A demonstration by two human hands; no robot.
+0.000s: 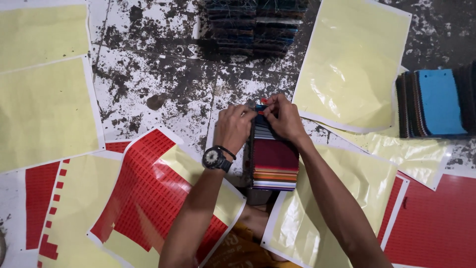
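Observation:
A stack of fabric swatches (274,161) in maroon, orange, white and dark shades lies on the floor in front of me. My left hand (233,126), with a black wristwatch, pinches the stack's far end. My right hand (282,116) grips the same far end from the right, fingers closed over the top swatches, with a small red bit between the fingertips. Both hands touch each other above the stack.
Pale yellow sheets (349,62) and red label sheets (148,193) lie spread over the stained floor (158,74). A blue-topped swatch pile (439,101) stands at the right, and dark swatch piles (255,25) at the back. My knee (243,238) shows below.

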